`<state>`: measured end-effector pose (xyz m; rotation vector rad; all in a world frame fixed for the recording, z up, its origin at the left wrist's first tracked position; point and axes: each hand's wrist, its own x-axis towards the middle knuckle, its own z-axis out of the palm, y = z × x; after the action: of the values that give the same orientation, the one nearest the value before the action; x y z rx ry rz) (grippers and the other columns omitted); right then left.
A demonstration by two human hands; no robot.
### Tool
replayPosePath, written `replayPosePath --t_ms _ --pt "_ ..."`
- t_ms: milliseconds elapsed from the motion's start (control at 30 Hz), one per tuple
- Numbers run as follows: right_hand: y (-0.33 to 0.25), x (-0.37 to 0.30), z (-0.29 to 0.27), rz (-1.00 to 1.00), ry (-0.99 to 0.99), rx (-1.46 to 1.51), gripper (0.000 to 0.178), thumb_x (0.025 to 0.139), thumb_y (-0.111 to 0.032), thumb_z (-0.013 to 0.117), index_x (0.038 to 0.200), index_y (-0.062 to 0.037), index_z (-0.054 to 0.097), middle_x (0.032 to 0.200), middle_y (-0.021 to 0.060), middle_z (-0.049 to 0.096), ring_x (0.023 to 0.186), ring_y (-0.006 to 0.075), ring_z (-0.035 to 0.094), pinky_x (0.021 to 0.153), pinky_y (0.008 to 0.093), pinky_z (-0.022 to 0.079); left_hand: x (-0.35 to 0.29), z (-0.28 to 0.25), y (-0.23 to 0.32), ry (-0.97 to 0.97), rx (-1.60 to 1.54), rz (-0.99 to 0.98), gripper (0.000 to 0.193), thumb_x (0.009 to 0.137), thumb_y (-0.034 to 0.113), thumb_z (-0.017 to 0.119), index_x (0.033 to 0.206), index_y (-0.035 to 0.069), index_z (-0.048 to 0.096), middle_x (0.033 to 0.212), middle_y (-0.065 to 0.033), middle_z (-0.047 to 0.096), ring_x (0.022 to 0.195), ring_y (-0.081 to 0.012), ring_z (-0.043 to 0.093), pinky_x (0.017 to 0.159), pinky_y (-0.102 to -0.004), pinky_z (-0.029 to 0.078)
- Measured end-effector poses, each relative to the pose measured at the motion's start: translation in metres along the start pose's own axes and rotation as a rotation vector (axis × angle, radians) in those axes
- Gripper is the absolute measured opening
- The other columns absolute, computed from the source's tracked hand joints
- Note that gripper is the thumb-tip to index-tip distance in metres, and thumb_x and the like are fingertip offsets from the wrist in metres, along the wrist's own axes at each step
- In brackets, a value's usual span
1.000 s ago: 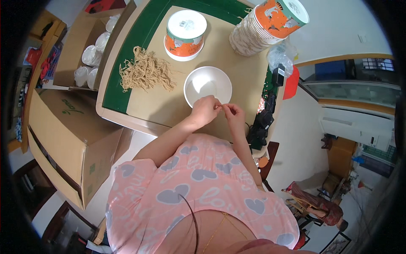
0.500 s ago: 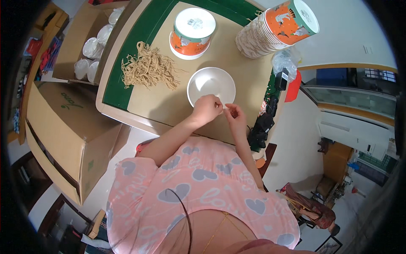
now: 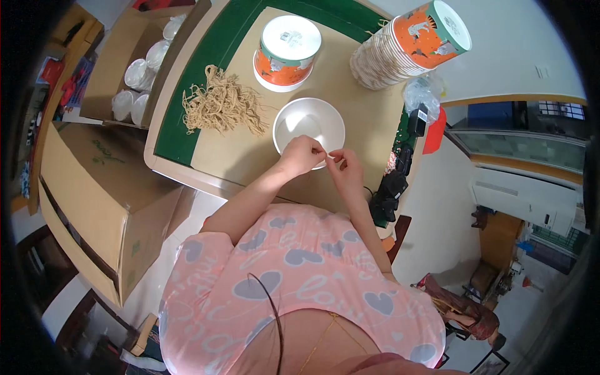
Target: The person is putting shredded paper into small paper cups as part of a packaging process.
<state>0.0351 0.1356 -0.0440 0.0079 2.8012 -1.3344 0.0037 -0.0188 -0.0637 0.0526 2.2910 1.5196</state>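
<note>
Both hands meet at the near rim of a round white tub (image 3: 292,122), which stands open side up on the table. The fingers of my left hand (image 3: 300,155) are closed in a pinch. Close against them, the fingertips of my right hand (image 3: 346,170) are pinched too. What lies between the fingers is too small to make out. Left of the tub is a tangled pile of thin tan cords (image 3: 224,103). Behind it an orange and green paper bucket (image 3: 284,65) rests upside down.
A tall stack of nested paper buckets (image 3: 406,47) leans at the far right, near a clear plastic bag (image 3: 423,92). Black devices (image 3: 390,190) line the right edge. On the left stand cardboard boxes (image 3: 94,150), one holding wrapped white tubs (image 3: 139,74). Another person (image 3: 469,315) is at lower right.
My hands stay pinched together and have shifted only slightly left. The tub sits a little further left in view, and the whole picture has moved slightly.
</note>
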Motion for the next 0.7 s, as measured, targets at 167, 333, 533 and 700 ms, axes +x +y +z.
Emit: replayPosePath --t_ms 167,333,533,700 --pt "0.001 0.0 0.002 0.009 0.03 0.025 0.01 0.077 -0.012 0.067 0.081 -0.005 0.06 0.073 0.006 0.056 0.055 0.0165 0.049 0.052 0.0288 0.04 -0.001 -0.003 0.002 -0.055 0.007 0.034 0.017 0.076 0.014 0.066 0.086 0.0 0.07 0.076 -0.0144 0.068 0.069 -0.0206 0.065 0.065 -0.0304 0.051" --pt "0.004 0.0 0.002 -0.023 0.02 -0.038 0.008 0.078 -0.011 0.066 0.08 -0.0053 0.06 0.075 0.0062 0.056 0.056 0.0174 0.05 0.052 0.03 0.04 0.0 -0.002 0.0 -0.043 -0.015 0.013 0.017 0.076 0.012 0.066 0.087 0.0 0.07 0.077 -0.0145 0.068 0.07 -0.0194 0.065 0.067 -0.0298 0.05" --pt "0.003 0.002 0.002 -0.018 0.046 -0.06 0.009 0.079 -0.012 0.065 0.082 -0.0057 0.061 0.075 0.0064 0.056 0.056 0.0186 0.051 0.053 0.0315 0.041 0.003 -0.002 -0.005 -0.05 -0.09 0.032 0.02 0.076 0.019 0.065 0.087 0.003 0.07 0.078 -0.016 0.067 0.072 -0.0258 0.067 0.069 -0.0326 0.052" --pt "0.005 0.003 0.002 0.0 0.015 -0.053 0.01 0.079 -0.014 0.065 0.083 -0.0056 0.061 0.076 0.007 0.057 0.057 0.0194 0.052 0.054 0.032 0.042 0.004 -0.002 -0.005 -0.053 -0.099 0.035 0.021 0.076 0.02 0.065 0.087 0.003 0.07 0.077 -0.016 0.067 0.072 -0.0261 0.067 0.069 -0.0327 0.051"
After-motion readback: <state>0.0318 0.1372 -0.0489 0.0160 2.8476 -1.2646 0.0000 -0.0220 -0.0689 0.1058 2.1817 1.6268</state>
